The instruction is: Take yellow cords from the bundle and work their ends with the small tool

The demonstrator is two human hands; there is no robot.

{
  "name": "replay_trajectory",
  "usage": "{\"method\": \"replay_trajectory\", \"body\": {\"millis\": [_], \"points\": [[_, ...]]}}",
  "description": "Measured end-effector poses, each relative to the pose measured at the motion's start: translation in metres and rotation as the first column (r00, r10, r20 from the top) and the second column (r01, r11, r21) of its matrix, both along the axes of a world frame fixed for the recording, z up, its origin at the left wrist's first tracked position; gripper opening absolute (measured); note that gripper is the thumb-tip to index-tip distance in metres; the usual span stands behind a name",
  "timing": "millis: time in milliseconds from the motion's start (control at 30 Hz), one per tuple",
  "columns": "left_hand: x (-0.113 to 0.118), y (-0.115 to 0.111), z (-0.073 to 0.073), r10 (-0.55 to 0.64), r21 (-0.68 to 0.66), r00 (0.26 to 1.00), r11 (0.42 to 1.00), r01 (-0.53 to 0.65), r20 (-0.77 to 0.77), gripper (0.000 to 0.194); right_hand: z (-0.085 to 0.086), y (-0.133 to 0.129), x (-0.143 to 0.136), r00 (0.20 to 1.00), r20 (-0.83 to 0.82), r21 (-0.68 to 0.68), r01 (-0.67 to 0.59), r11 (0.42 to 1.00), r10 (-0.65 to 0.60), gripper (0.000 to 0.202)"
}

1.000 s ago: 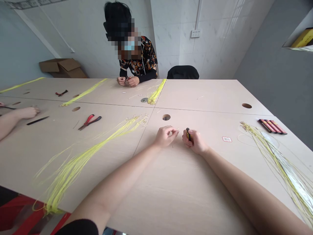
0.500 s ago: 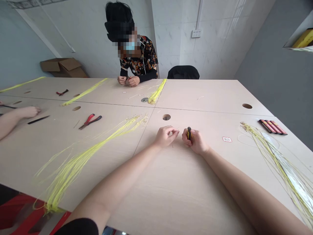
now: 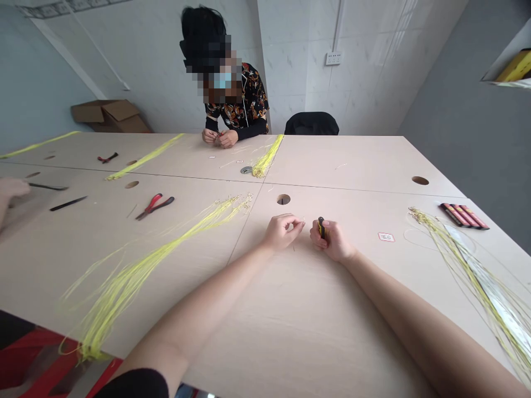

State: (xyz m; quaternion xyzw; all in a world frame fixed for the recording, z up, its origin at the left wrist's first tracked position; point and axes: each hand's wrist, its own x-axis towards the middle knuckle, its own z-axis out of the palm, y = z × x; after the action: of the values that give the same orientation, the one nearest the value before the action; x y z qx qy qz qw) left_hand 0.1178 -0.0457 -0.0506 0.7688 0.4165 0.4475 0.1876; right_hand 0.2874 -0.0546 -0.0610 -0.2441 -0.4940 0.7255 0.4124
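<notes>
My left hand (image 3: 282, 231) is closed in a pinch just above the table, with a tiny, thin, pale piece (image 3: 304, 219) showing at its fingertips; the piece is too small to name for certain. A short fine strand hangs below those fingers. Close beside it on the right, my right hand (image 3: 334, 240) is wrapped round a small black-and-yellow tool (image 3: 321, 227). Its black end points up and away, while the palm hides most of its body. The two hands are near each other but apart.
A bundle of yellow lines (image 3: 166, 249) lies left; another (image 3: 467, 262) lies right by several red-and-black packs (image 3: 463, 215). Red-handled pliers (image 3: 154, 207) and a black stick-like tool (image 3: 68, 203) lie left. A co-worker (image 3: 236, 110) sits opposite; another person's hand (image 3: 14, 188) shows far left.
My hands hold nearly the same pose. At the far left, the other person's hand has drawn back leftward, and more of a dark, thin tool shows by it.
</notes>
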Motion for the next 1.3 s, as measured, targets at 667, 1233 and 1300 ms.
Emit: {"method": "replay_trajectory", "body": {"millis": [667, 1233, 1300], "points": [[-0.0003, 0.0003, -0.0002, 0.008, -0.02, 1.0, 1.0, -0.008, -0.014, 0.024, 0.0006, -0.0003, -0.0016, 0.998, 0.031, 0.06, 0.053, 0.997, -0.055, 0.035], [-0.0002, -0.0001, 0.0006, 0.004, -0.038, 1.0, 0.999, -0.005, -0.023, 0.027, 0.0014, -0.0008, -0.0018, 0.996, 0.063, 0.051, 0.055, 0.997, -0.058, 0.034], [-0.0002, -0.0003, 0.0006, 0.003, -0.038, 1.0, 0.999, -0.004, -0.022, 0.027, 0.0001, -0.0004, -0.0014, 0.997, 0.052, 0.051, 0.051, 0.997, -0.054, 0.034]]}}
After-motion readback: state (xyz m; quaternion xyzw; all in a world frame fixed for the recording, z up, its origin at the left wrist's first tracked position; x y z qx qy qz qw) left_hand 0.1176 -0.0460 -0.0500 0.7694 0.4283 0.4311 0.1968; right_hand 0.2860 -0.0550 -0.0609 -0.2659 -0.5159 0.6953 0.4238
